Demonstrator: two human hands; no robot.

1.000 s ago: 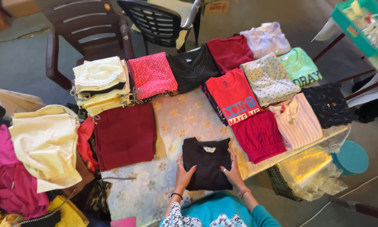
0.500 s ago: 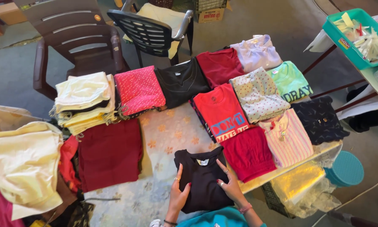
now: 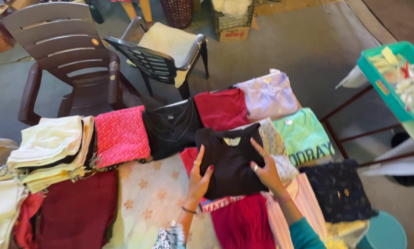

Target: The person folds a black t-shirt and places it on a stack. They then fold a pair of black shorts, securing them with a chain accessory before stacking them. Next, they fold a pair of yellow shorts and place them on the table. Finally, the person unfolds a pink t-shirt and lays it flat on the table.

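Between two hands (image 3: 198, 177) (image 3: 267, 173): one black shirt (image 3: 230, 161).

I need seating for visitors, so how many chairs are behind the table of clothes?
2. A brown slatted plastic chair stands at the upper left, and a black plastic chair with a cream cushion is beside it, toward the middle. Others may be out of frame.
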